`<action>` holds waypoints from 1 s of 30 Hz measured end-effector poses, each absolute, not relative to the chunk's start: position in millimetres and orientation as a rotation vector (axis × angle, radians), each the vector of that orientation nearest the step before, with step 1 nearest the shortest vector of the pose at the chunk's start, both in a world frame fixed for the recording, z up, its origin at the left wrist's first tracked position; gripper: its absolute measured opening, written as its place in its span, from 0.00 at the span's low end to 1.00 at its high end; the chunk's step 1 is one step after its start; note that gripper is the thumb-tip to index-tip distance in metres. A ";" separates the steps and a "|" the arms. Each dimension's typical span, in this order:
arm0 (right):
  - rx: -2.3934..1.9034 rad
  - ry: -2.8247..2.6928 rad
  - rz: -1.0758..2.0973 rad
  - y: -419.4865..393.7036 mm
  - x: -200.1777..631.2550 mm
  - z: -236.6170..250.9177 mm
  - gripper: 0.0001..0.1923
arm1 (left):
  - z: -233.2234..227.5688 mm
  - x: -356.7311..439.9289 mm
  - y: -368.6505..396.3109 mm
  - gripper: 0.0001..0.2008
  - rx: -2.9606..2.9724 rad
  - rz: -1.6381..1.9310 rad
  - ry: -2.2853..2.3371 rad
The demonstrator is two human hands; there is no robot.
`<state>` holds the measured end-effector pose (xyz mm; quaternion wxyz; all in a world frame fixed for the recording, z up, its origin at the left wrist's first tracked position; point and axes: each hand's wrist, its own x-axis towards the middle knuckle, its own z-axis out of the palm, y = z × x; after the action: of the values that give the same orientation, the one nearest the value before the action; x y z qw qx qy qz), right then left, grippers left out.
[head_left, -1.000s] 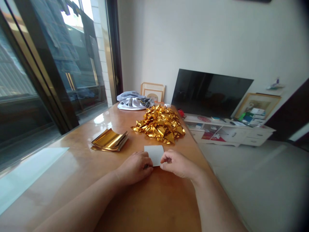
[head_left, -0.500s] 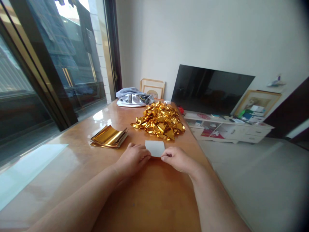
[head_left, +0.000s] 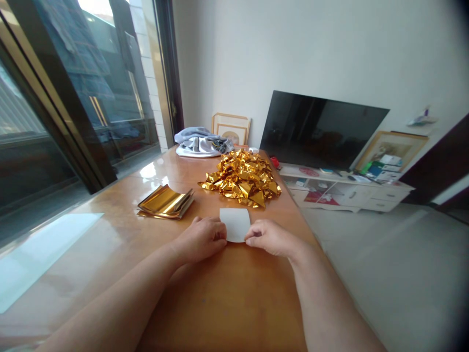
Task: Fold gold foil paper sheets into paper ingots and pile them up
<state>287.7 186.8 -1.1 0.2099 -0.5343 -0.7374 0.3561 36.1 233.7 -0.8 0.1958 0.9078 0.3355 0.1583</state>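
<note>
Paper (head_left: 237,226), pale side up, lies on the bench (head_left: 223,303) just below the frame's centre. The left hand (head_left: 203,238) has its grip narrowed on the lower left corner; the right hand (head_left: 270,237) pinches the lower right one. A gold heap (head_left: 244,181) sits above it, near the frame's middle, and a gold stack (head_left: 166,203) left of centre. Cloth (head_left: 201,145) lies farther up.

Left hand (head_left: 207,238) and right hand (head_left: 269,238) low, fingers curled, forearms converging.
</note>
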 end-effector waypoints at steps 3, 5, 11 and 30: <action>-1.538 -2.044 1.010 187.9 289.3 -2.5 0.07 | 0.4 34.4 233.3 0.06 2.580 0.371 0.967; -1.562 -2.049 1.017 187.7 289.4 -3.1 0.07 | -0.2 34.1 233.6 0.06 2.591 0.344 0.990; -1.600 -2.013 1.022 183.0 287.1 -2.2 0.11 | -4.7 35.4 235.6 0.07 2.549 0.341 1.059; -1.670 -1.931 1.007 185.8 286.2 -3.7 0.06 | -3.4 36.6 238.0 0.14 2.455 0.304 1.256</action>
<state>286.2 185.8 -3.7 0.1974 -0.5967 -0.6897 0.3596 36.6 238.0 -3.4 0.1826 0.8701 0.4450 0.1078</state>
